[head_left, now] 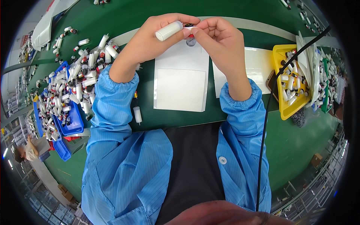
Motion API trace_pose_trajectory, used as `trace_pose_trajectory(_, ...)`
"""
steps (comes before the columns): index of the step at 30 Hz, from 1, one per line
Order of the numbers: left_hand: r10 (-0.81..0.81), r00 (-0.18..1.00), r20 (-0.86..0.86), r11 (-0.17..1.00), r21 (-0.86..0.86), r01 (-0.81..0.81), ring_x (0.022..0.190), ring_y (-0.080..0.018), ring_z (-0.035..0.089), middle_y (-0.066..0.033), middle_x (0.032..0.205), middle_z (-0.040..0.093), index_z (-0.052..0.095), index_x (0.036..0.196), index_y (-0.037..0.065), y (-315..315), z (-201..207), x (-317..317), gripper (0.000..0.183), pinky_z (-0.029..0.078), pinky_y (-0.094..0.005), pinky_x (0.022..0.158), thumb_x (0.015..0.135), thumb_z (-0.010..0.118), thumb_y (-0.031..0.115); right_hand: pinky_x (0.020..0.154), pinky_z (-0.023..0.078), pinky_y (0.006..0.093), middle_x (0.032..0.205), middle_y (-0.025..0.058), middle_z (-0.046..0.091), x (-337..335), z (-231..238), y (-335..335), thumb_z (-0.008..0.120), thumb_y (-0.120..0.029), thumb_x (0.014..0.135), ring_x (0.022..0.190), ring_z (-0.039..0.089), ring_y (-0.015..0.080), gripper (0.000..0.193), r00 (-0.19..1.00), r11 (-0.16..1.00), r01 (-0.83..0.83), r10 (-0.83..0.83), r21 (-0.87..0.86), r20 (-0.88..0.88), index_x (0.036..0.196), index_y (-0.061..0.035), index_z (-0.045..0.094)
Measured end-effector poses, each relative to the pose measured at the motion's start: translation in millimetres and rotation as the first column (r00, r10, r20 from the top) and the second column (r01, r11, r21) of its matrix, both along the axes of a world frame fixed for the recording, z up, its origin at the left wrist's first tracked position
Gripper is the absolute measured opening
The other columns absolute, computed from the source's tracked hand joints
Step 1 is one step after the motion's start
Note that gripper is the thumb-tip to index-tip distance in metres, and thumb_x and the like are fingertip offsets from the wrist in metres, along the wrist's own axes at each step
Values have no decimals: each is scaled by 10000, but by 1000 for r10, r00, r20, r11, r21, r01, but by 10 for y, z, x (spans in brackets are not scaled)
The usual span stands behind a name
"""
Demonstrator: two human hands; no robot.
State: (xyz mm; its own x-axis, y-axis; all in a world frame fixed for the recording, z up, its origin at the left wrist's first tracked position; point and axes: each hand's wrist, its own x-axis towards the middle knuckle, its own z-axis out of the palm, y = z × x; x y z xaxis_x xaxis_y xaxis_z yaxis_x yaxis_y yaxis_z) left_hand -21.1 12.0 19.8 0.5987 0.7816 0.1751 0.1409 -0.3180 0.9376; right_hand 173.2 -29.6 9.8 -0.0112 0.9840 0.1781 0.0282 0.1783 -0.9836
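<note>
Head | left hand [150,37] clamped on white tube [168,30] | right hand [219,39] pinching its tip

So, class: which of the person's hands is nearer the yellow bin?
Right. The right hand is raised just left of the yellow bin; the left hand is farther left, holding a white tube.

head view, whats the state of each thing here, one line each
left hand: raised, closed around the white cylinder
white cylinder: held level off the table
right hand: fingertips pinched at the cylinder's dark end
blue bin: heaped with white cylinders
yellow tray: partly filled with similar parts
white sheets: lying flat on the green table
loose cylinder: lying alone beside the sheets
</note>
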Motion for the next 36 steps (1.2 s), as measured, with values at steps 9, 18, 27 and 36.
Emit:
trace_pose_trajectory(9, -36, 994, 100, 993, -105, 47, 999, -145, 677, -92, 1100, 712, 634, 1283, 2, -36, 98, -17, 378, 530, -268, 900, 930, 701, 121, 700, 459, 252, 968, 47, 665, 239, -208, 192, 736, -151, 903, 827, 614, 107, 439, 865, 932, -343, 265, -119, -426, 1260, -31, 510)
trace_pose_trajectory(18, -48, 991, 124, 999, 16, 46, 1050, -147, 667, -100, 1164, 708, 617, 1332, 24, -40, 114, -30, 424, 523, -261, 923, 922, 704, 85, 804, 438, 291, 1015, 33, 649, 27, -239, 114, 667, -177, 951, 924, 587, 121, 259, 529, 787, -595, 232, -162, -816, 1172, -82, 571)
trace_pose_trajectory(27, 1, 989, 148, 987, -157, 23, 986, -133, 663, -86, 1106, 711, 650, 1239, -6, -72, -56, 4, 336, 539, -259, 883, 909, 697, 33, 878, 412, 348, 1168, 51, 629, 2, 107, 53, 818, -252, 746, 1037, 562, 247, 513, 960, 734, -42, -158, 677, 232, 1202, -130, 616)
trace_pose_trajectory(36, -5, 999, 42, 997, -73, 8, 927, -118, 688, -105, 1068, 737, 665, 1228, -18, -44, -20, 36, 361, 558, -253, 832, 875, 736, 13, 836, 483, 332, 1046, 99, 685, 1, -111, 44, 659, -178, 968, 938, 605, 151, 291, 924, 992, -54, 92, 113, -371, 1205, -12, 634)
